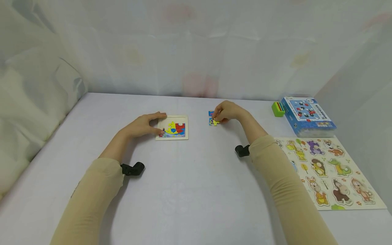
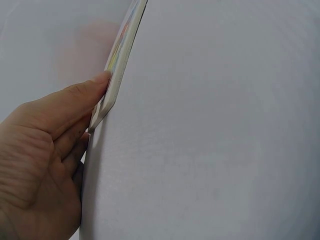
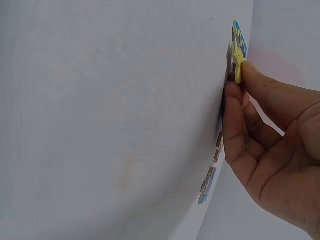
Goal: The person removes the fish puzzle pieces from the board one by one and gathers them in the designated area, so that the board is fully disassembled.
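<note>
A square wooden puzzle board [image 1: 172, 137] with a pale rim lies on the table, partly filled with yellow, red and blue pieces. My left hand [image 1: 142, 125] holds it by its left side, thumb on the near part and index finger by the far corner. In the left wrist view the thumb [image 2: 95, 85] presses on the board's edge. To the right of the board, my right hand [image 1: 230, 111] pinches a yellow and blue puzzle piece [image 3: 240, 52], which is tilted up off the table. A blue puzzle piece [image 1: 211, 113] lies just beyond the fingers.
On the right lie a large animal puzzle board [image 1: 329, 173], a blue box [image 1: 309, 115] and a small green block stack [image 1: 278, 109]. In the right wrist view another loose piece [image 3: 207, 185] lies below the hand. White cloth hangs behind the table.
</note>
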Available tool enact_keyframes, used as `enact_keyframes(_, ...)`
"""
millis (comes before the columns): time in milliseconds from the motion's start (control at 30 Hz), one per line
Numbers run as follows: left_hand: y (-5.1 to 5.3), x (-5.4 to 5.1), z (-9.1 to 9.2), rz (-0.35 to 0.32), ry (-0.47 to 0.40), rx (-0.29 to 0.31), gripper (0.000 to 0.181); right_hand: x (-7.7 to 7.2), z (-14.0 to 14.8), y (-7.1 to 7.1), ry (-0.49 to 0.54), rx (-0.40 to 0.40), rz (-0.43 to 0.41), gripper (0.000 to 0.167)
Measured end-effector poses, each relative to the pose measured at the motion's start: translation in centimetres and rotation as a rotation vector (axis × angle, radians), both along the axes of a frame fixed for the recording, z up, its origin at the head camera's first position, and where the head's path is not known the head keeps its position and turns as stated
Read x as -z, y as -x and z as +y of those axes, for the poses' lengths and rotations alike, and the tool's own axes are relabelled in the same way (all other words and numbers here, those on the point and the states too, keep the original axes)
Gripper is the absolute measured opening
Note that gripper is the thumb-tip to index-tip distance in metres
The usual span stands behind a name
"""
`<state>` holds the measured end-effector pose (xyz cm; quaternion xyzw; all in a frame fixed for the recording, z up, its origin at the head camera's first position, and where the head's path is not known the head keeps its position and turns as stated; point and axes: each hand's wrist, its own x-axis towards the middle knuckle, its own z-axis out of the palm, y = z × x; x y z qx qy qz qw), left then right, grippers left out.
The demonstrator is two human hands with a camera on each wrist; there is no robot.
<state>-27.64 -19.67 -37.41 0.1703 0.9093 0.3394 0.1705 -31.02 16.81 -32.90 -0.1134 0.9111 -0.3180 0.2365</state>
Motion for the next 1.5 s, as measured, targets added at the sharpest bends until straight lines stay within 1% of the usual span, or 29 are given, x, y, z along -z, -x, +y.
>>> enact_keyframes(167,0.0,0.0,0.0,0.005,0.009,-0.001,0.074,0.1,0.0,0.2,-0.008,0.021,0.008,0.014)
enact_keyframes(400,0.0,0.0,0.0,0.002,0.008,-0.004,0.073,0.1,0.0,0.2,-0.013,0.027,0.011,0.015)
enact_keyframes(600,0.0,0.0,0.0,0.007,0.01,-0.003,0.072,0.1,0.0,0.3,0.0,0.024,0.021,0.015)
enact_keyframes(833,0.0,0.1,0.0,0.006,0.011,-0.001,0.074,-0.4,-0.3,0.0,0.034,0.027,0.055,0.013)
enact_keyframes(1067,0.0,0.1,-0.1,0.009,0.01,-0.001,0.074,-0.8,-2.0,-0.3,0.074,-0.009,0.091,0.015)
enact_keyframes(1233,0.0,0.2,-0.1,0.006,0.008,0.002,0.075,-0.7,-3.7,-0.5,0.066,-0.03,0.117,0.013)
enact_keyframes(1500,-0.2,0.0,0.0,0.015,0.014,-0.008,0.074,-0.1,-6.5,-0.7,0.074,-0.061,0.115,0.011)
